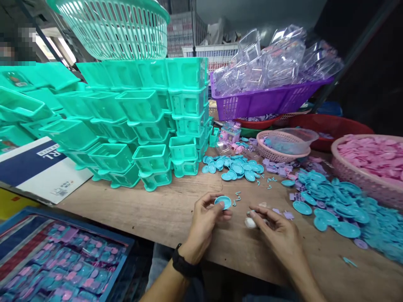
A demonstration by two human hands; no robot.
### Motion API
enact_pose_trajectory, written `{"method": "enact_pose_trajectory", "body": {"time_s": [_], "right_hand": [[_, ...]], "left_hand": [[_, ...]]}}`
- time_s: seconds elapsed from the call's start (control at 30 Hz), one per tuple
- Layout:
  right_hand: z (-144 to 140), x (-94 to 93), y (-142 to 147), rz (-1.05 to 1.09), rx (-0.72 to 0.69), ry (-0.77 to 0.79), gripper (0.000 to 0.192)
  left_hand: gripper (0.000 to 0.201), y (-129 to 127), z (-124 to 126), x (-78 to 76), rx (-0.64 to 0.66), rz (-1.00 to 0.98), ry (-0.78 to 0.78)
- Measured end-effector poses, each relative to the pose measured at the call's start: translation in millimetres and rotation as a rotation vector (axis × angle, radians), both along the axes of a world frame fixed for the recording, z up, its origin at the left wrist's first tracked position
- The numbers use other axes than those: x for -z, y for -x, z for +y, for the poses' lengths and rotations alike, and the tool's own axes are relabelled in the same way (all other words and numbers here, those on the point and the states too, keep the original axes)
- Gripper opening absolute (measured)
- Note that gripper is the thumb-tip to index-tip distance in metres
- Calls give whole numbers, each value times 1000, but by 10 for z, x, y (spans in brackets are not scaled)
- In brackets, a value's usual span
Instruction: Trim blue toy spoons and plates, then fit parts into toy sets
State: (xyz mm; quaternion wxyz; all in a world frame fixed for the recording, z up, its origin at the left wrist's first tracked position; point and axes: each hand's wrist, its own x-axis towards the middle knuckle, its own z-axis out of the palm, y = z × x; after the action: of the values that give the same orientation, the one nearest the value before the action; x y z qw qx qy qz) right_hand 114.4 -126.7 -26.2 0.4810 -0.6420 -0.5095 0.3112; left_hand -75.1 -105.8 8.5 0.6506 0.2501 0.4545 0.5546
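My left hand [206,222], with a black band on its wrist, is closed on a small blue plastic dish [223,202], thumb on its inner face. To its right, my right hand [277,233] pinches thumb and forefinger together above the table. Something tiny may be between those fingertips, but I cannot make it out. A white lump [250,222] lies right under the fingertips. Small blue hooked pieces [237,197] lie between and beyond my hands. Farther back on the wooden table [170,205] is a pile of blue dishes [237,167].
Stacked green bins [151,157] and a white-and-blue box [47,172] stand left. A purple basket [270,100] of clear packaging sits behind. More blue pieces [340,205] and a pink basket [365,167] are right. A tray of packed parts [72,260] lies lower left.
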Motion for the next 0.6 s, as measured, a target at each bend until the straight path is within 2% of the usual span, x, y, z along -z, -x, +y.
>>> {"method": "enact_pose_trajectory", "body": {"time_s": [0.17,0.27,0.37,0.5,0.6], "right_hand": [[-54,-183,156,342,75,107,49],[-93,-250,260,446,91,91,52],[-130,-249,359,351,69,2,44],[-169,-212,458,87,98,-137,32],[-182,-202,512,32,124,-178,29]], "left_hand": [[36,-36,-30,45,32,79,22],[38,-79,-64,71,34,62,-7],[44,-132,-115,78,36,46,-23],[26,-167,-156,90,16,197,-89],[16,-170,-165,97,-55,349,-208]]}}
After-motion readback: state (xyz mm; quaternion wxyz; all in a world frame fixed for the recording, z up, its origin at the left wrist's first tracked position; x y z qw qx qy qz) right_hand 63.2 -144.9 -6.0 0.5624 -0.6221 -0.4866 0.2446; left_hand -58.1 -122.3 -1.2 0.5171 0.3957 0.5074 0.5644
